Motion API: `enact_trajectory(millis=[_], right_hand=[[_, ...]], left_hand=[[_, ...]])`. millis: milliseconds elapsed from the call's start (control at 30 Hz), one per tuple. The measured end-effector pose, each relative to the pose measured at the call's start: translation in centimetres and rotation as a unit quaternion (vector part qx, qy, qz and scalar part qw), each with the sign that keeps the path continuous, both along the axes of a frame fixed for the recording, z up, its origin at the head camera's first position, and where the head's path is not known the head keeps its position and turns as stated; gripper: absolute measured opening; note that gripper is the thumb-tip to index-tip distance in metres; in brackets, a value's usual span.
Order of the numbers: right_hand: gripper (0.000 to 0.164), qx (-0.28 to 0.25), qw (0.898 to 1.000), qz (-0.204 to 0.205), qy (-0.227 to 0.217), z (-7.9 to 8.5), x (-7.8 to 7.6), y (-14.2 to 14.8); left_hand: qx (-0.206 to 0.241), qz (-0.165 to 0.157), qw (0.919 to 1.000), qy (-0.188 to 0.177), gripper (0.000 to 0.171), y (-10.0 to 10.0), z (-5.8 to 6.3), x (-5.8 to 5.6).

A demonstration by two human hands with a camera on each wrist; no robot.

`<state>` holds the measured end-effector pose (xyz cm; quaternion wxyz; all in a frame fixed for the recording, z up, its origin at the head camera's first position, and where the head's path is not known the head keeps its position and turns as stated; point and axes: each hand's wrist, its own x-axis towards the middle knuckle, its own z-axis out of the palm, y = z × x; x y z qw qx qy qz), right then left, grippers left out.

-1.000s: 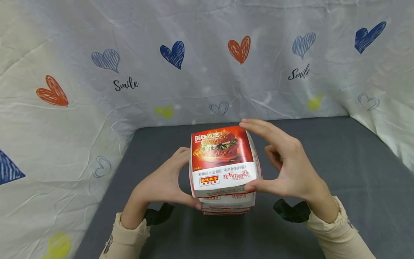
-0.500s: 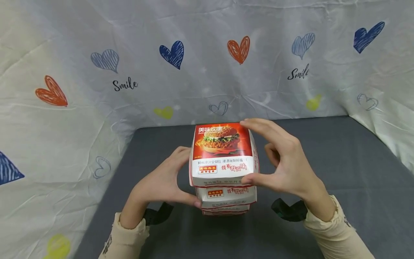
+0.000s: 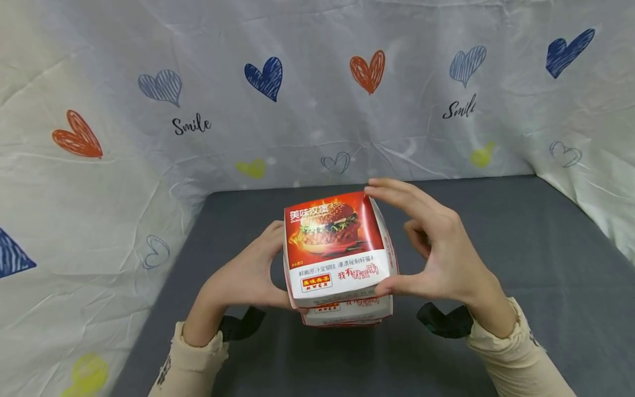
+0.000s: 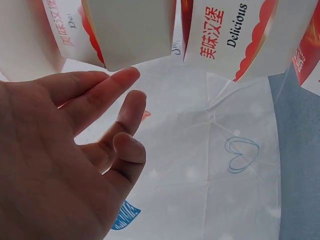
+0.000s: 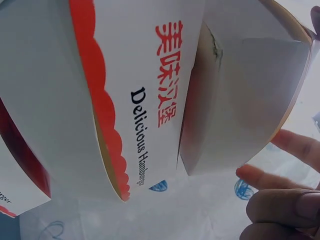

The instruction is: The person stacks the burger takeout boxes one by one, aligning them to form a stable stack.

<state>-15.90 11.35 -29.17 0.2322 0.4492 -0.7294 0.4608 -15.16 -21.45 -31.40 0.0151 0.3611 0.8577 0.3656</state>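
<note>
A red and white hamburger box printed with a burger tops a stack of similar boxes, tilted down to the left and turned slightly out of line with the lower box. My right hand holds the top box, thumb on its near right corner and fingertips at the far right corner. To the left, my left hand grips the stack, its thumb partly hidden behind the top box. In the left wrist view, its straight fingertips touch a box's side. Fingertips of my right hand show at a white box base.
A dark grey cloth-covered table lies under the stack. Behind and to the left hangs a pale curtain with printed hearts. Dark wrist straps sit at both wrists.
The top box first straightened and shifted back over the stack, then tilted again and moved left and nearer, covering more of the lower boxes. Both hands stay almost in place.
</note>
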Motion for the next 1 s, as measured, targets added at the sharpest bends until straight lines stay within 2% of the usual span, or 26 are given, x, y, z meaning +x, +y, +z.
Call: enact_trajectory(millis=[167, 400, 633, 800, 1000], right_hand=[[0.099, 0.004, 1.0, 0.015, -0.001, -0.1, -0.1, 0.0], [0.096, 0.007, 1.0, 0.017, -0.004, 0.0, 0.0, 0.0], [0.092, 0.008, 1.0, -0.029, 0.0, 0.1, -0.1, 0.1], [0.092, 0.019, 0.999, -0.039, -0.017, -0.1, 0.0, 0.3], [0.093, 0.025, 0.998, -0.048, -0.017, -0.2, -0.2, 0.4]], left_hand=[[-0.002, -0.013, 0.9999, -0.003, 0.093, -0.2, -0.2, -0.2], [-0.005, -0.007, 0.9999, -0.007, 0.092, -0.5, -0.2, -0.3], [0.002, -0.003, 0.9999, -0.012, 0.103, 0.2, 0.3, -0.1], [-0.002, -0.006, 0.9998, -0.017, 0.108, 0.9, 0.0, 0.3], [-0.005, 0.007, 0.9999, -0.008, 0.107, 1.2, -0.2, 0.2]])
